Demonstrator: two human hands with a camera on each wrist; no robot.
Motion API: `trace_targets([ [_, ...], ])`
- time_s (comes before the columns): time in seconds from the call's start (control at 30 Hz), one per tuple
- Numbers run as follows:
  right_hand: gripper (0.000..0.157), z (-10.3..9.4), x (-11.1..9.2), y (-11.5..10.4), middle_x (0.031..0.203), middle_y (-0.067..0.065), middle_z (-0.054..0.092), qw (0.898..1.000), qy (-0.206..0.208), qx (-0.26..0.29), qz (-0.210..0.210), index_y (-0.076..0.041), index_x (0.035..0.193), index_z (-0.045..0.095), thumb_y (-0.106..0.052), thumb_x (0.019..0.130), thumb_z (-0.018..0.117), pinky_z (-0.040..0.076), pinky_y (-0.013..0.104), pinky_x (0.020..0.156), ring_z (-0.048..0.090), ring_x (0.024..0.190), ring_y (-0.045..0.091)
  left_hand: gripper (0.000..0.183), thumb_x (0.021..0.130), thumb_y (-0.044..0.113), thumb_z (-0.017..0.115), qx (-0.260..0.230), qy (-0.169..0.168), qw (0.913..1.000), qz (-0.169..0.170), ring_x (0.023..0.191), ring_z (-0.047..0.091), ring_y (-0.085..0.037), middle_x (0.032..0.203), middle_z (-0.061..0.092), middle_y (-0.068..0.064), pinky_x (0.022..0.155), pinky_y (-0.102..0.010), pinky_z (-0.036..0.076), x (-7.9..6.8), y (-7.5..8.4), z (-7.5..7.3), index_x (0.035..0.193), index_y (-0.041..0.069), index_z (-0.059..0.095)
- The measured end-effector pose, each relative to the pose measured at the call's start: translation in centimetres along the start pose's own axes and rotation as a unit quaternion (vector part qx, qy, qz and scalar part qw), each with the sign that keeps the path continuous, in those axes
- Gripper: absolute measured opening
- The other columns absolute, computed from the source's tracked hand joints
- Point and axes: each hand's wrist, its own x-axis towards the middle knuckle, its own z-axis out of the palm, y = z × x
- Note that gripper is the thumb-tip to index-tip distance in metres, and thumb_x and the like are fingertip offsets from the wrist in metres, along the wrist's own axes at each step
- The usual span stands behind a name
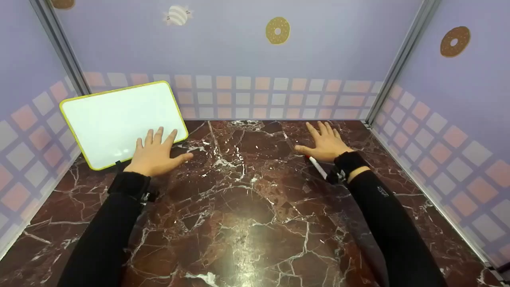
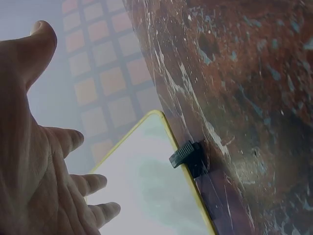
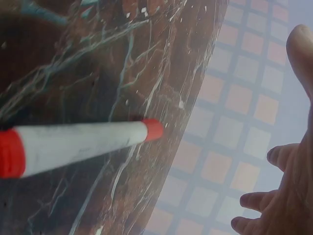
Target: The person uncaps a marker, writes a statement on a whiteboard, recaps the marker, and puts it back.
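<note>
My left hand [image 1: 154, 156], fingers spread, hovers before a whiteboard [image 1: 119, 119] with a yellow frame and overlaps its lower right part in the head view. In the left wrist view the whiteboard [image 2: 151, 181] has a black clip [image 2: 186, 155] on its lower edge, and the left palm [image 2: 34, 176] holds nothing. To the right, my right hand [image 1: 324, 142] is spread too, with nothing in its fingers. Below it lies a white marker [image 1: 317, 167] with red ends, partly hidden by the wrist strap. The right wrist view shows the marker [image 3: 83, 144] close up, apart from the fingers.
A dark red marble-patterned table [image 1: 247, 207] spans between the arms. Behind it stands a lilac back wall [image 1: 231, 52] with pink and white squares and doughnut pictures. Side panels [image 1: 458, 131] bound the table left and right. Each wrist wears a black strap [image 1: 129, 185].
</note>
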Motion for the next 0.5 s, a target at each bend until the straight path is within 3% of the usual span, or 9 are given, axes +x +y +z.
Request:
trace_targets([
  [0.3, 0.117, 0.3, 0.7, -0.8, 0.183, 0.030, 0.003, 1.000, -0.005, 0.008, 0.000, -0.017, 0.180, 0.006, -0.093, 0.099, 0.042, -0.001, 0.070, 0.134, -0.002, 0.169, 0.051, 0.111, 0.107, 0.084, 0.041, -0.025, 0.035, 0.9991, 0.003, 0.163, -0.004, -0.063, 0.178, 0.002, -0.041, 0.131, -0.076, -0.002, -0.3, -1.0, -0.2, 0.178, 0.005, 0.010],
  [0.5, 0.117, 0.5, 1.3, -1.6, 0.182, 0.032, 0.005, 1.000, -0.003, 0.010, -0.005, -0.017, 0.181, 0.006, -0.094, 0.099, 0.041, 0.001, 0.069, 0.134, 0.001, 0.168, 0.053, 0.109, 0.110, 0.079, 0.039, -0.078, 0.092, 0.9926, -0.014, 0.165, 0.003, -0.060, 0.177, 0.007, -0.042, 0.132, -0.074, 0.005, 0.1, -2.3, -0.2, 0.176, -0.002, 0.008],
])
